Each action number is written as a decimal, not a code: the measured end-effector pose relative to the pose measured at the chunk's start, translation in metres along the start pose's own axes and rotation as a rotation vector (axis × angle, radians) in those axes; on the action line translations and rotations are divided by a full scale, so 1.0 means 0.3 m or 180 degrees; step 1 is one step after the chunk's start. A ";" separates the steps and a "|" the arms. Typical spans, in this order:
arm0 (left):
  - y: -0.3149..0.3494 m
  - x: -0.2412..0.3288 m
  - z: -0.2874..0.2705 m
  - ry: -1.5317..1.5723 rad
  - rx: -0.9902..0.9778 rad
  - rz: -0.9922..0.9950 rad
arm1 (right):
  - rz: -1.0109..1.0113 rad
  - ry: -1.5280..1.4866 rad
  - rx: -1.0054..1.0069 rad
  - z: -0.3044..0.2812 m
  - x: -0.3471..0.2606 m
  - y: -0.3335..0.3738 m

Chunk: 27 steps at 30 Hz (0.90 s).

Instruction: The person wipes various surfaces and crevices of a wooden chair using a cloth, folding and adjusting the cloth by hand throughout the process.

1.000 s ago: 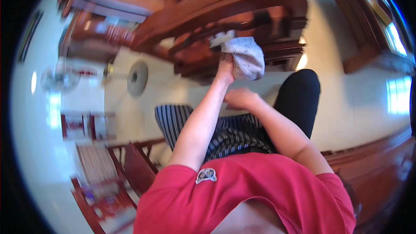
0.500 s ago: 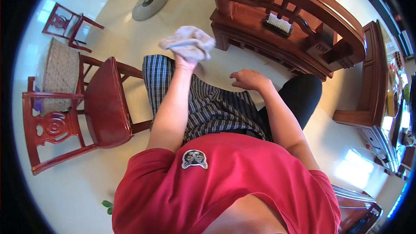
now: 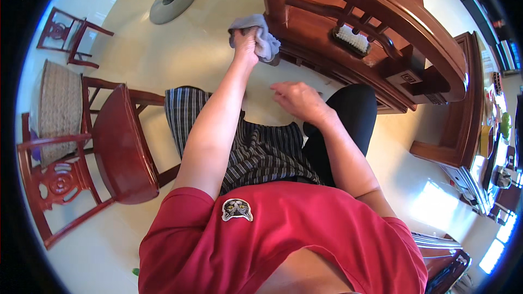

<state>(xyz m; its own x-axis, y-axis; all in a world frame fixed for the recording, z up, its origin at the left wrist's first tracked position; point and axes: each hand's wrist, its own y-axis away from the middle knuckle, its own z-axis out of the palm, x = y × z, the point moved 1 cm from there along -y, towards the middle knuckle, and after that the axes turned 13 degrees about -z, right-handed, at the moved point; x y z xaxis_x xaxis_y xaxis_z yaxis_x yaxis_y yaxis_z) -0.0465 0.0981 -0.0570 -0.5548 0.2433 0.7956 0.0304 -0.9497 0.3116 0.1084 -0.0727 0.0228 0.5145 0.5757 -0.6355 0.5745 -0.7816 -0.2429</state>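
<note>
A grey cloth (image 3: 267, 42) is bunched in my left hand (image 3: 246, 47), whose fingers are closed round it. That arm reaches forward, and the cloth is next to the front left corner of a dark red wooden bench (image 3: 397, 8), low by its base. Whether the cloth touches the wood I cannot tell. My right hand (image 3: 302, 99) hovers in front of my bent knee with its fingers loosely stretched, holding nothing. On the bench seat, behind the slatted armrest, rests a brush (image 3: 352, 40) with white bristles facing up.
To my left stand a red wooden chair (image 3: 121, 149), a woven basket (image 3: 61, 106) and a smaller chair (image 3: 76, 35) farther off. A round grey stand base (image 3: 177, 2) is on the tiled floor ahead. Right of the bench is a wooden cabinet (image 3: 455, 114).
My left hand has carried the cloth right to the bench's corner, and the cloth has folded differently. My right hand has shifted slightly left. My view has turned a little.
</note>
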 end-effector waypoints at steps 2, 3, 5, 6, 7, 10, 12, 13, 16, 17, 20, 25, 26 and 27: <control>-0.040 -0.020 0.047 -0.0632 0.0006 -0.0155 | -0.0037 -0.0028 -0.0173 -0.011 -0.019 -0.005; -0.075 -0.027 0.054 -0.2579 0.0549 0.0788 | -0.0123 -0.0024 -0.0373 -0.019 -0.027 -0.006; -0.156 -0.038 0.063 -0.4552 0.0994 0.1747 | 0.0025 -0.0058 -0.0585 -0.047 -0.028 -0.002; -0.205 -0.026 0.040 -0.4628 0.0911 0.1122 | 0.0070 -0.0058 -0.0708 -0.057 -0.027 0.006; -0.238 -0.015 0.005 -0.4680 0.0837 0.0495 | 0.0109 -0.0058 -0.0835 -0.067 -0.027 0.012; -0.305 0.031 -0.100 -0.3937 0.0023 0.0929 | 0.0212 0.0012 -0.1026 -0.115 -0.032 0.007; -0.331 0.043 -0.111 -0.3627 -0.0340 0.1080 | 0.0144 -0.0028 -0.0964 -0.112 -0.022 0.021; -0.347 0.049 -0.118 -0.3169 -0.0536 0.0553 | 0.0036 -0.0042 -0.0892 -0.110 -0.022 0.026; -0.305 0.018 -0.108 -0.2223 -0.0701 -0.0150 | 0.0024 -0.0065 -0.0982 -0.116 -0.032 0.041; -0.290 0.012 -0.112 -0.1762 -0.0686 -0.0246 | 0.0005 -0.0097 -0.0991 -0.115 -0.037 0.040; -0.289 -0.030 -0.087 -0.1528 -0.0410 0.0086 | -0.0137 -0.0129 -0.0849 -0.113 -0.041 0.034; -0.370 -0.035 -0.104 -0.2349 0.0474 0.0222 | -0.0189 -0.0110 -0.1048 -0.093 -0.061 0.022; -0.435 -0.024 -0.177 -0.2504 0.0667 0.0428 | -0.0316 -0.0123 -0.1067 -0.092 -0.080 0.005; -0.441 -0.038 -0.184 -0.2475 0.0697 0.0438 | -0.0203 -0.0144 -0.1149 -0.090 -0.079 0.005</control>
<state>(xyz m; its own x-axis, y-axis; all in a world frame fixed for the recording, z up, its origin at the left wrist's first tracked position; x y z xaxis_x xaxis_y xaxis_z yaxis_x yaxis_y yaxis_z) -0.0899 0.2102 -0.1361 0.1983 0.2709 0.9420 0.2626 -0.9406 0.2153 0.1142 -0.0810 0.0572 0.4463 0.6030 -0.6612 0.7962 -0.6049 -0.0141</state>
